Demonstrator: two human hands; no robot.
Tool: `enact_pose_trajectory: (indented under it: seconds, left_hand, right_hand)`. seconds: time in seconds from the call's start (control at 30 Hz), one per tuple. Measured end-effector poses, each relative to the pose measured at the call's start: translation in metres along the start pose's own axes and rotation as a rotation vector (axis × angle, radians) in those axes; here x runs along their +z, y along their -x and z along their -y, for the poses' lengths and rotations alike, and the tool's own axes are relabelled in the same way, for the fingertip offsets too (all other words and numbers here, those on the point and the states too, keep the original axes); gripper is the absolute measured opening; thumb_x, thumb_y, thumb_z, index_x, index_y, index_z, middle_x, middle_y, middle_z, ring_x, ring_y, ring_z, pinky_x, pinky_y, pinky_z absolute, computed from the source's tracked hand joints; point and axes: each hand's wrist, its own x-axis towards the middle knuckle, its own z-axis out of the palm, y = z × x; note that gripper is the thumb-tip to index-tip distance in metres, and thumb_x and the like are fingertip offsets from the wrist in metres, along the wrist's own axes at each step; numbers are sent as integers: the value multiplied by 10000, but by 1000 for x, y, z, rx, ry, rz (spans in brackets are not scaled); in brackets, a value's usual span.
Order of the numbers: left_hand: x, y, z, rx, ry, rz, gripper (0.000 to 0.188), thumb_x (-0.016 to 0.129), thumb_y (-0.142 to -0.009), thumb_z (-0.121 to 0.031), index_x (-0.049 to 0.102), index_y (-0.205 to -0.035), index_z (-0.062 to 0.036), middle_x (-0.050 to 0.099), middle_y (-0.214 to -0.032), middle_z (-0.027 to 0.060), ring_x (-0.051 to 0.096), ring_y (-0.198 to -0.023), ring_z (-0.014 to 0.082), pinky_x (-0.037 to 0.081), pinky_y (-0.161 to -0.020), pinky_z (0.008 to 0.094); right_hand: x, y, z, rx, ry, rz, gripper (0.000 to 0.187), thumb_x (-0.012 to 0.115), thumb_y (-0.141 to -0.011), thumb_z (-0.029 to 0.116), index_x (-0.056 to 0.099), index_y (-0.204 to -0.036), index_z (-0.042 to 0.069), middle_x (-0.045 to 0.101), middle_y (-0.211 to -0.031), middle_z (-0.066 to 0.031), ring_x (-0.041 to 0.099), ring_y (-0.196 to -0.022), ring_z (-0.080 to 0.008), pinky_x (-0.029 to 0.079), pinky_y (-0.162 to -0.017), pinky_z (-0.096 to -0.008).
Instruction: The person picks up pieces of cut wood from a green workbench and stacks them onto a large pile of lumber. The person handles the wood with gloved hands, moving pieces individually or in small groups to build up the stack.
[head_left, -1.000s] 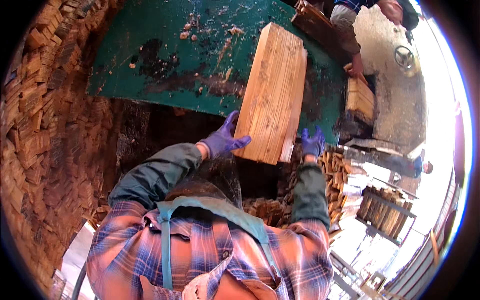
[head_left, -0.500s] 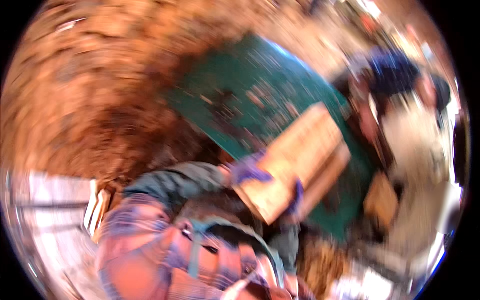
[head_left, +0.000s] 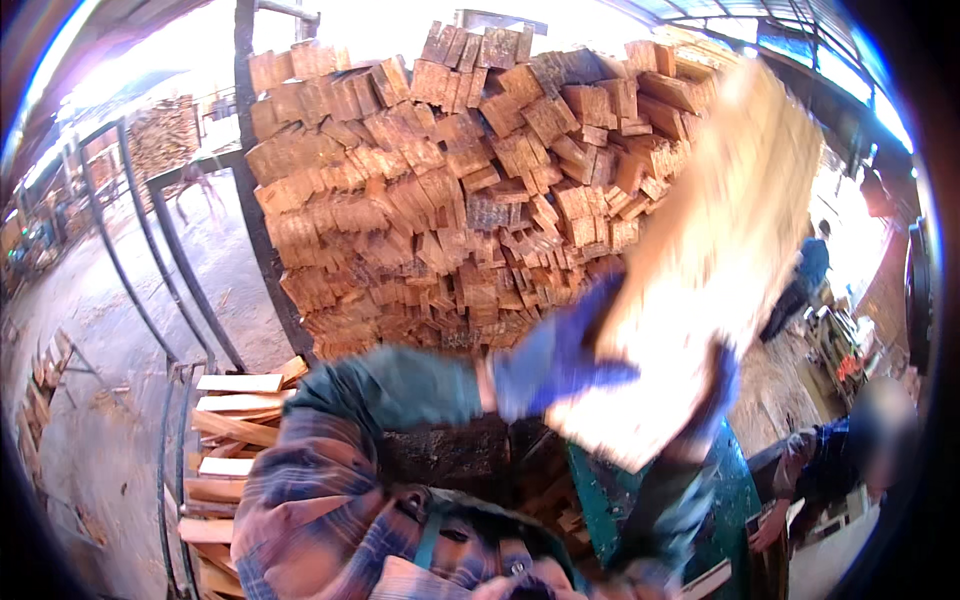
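A wide, pale wooden board (head_left: 700, 260), blurred by motion, is raised and tilted, its far end up and to the right. My left hand (head_left: 565, 365), in a blue-purple glove, grips its lower left edge. On the lower right edge, my right hand (head_left: 715, 390) is closed in a similar glove, partly hidden by the board. Beneath my right forearm lies the green tabletop (head_left: 735, 480). Behind the board rises a tall pile of cut wood pieces (head_left: 450, 190).
Wooden slats (head_left: 235, 430) stick out of a metal rack (head_left: 170, 470) at my left. A dark metal post (head_left: 262, 240) stands by the pile's left side. Another person (head_left: 840, 450) is close by at the right, near the green table. More scrap wood (head_left: 840, 340) lies beyond.
The board has gone from over the green table to a raised position before the wood pile, still in both hands. The view has tilted up, bringing the whole pile into sight.
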Motion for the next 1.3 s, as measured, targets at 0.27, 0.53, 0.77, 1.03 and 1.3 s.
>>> enact_pose_trajectory:
  seconds: [0.27, 0.53, 0.77, 1.03, 1.3]
  left_hand:
    - [-168, -237, -101, 68, 535, -236, 794, 553, -930, -564, 292, -1494, -69, 396, -1463, 241, 485, -1295, 351, 451, -1051, 481]
    - [-23, -77, 156, -362, 451, 108, 313, 589, -983, -237, 566, -1247, -70, 645, -1115, 38, 632, -1003, 148, 552, -848, 321]
    - [187, 66, 282, -750, 322, 673, 201, 601, -956, -97, 675, -1130, -27, 689, -1070, 63, 657, -923, 155, 557, -817, 267]
    - [482, 217, 231, 157, 36, 1232, 452, 737, -756, -339, 657, -1169, -173, 650, -1189, 110, 583, -1160, 343, 426, -1044, 441]
    - [567, 203, 263, 538, -188, 1168, 179, 705, -679, -164, 678, -855, -185, 625, -1242, 76, 548, -1206, 336, 377, -1045, 536]
  right_hand:
    - [129, -353, 97, -495, 694, -191, 510, 452, -1036, 293, 355, -1493, 87, 452, -1464, -72, 464, -1323, -209, 406, -1085, -391]
    - [20, -85, -57, -153, 822, -413, 326, 628, -958, 180, 615, -1215, -21, 668, -1150, -93, 626, -1023, -164, 503, -916, -307]
    - [-28, 222, -68, -122, 716, -1238, 334, 625, -961, 198, 605, -1234, 6, 667, -1127, -76, 642, -983, -154, 534, -875, -314]
    - [30, 591, 30, -901, 79, -1930, 385, 589, -941, 379, 534, -1252, 159, 636, -1132, -121, 613, -958, -287, 498, -867, -440]
    - [-24, 803, 125, -1126, -111, -2133, 404, 510, -975, 398, 507, -1296, 153, 576, -1273, -121, 559, -1086, -310, 395, -995, -504]
